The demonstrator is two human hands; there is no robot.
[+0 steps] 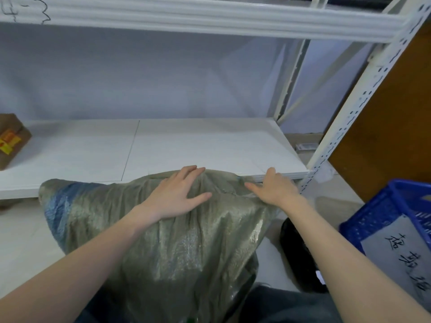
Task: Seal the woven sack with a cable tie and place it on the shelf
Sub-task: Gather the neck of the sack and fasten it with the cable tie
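- White shelf (210, 145): wide bare board.
- Woven sack (163, 229), olive: top leans against shelf's front edge, body below it.
- Blue crate (373, 220): right of shelf, lower.
- Brown box (11, 141): on shelf, far left.
- Left hand (177, 194): flat, fingers spread, pressing sack top.
- Right hand (277, 187): open, on sack's right corner at shelf edge.

- White metal shelving unit (210, 145): flat white boards, a seam running front to back left of centre; a second level above, with dark scribbles at its far left.
- Perforated white upright (363, 94), right side, slanting up to the top level.
- Pale bluish-white wall (140, 73) behind the unit, evenly lit.
- Brown panel (391, 117), far right, beside the upright.
- Light tiled floor (21, 241), near left and under the unit.
- Brown cardboard box (11, 141) with yellow-red label, far left on the board.
- Blue plastic crate (382, 215), near right, holding a grey sheet with handwritten characters.
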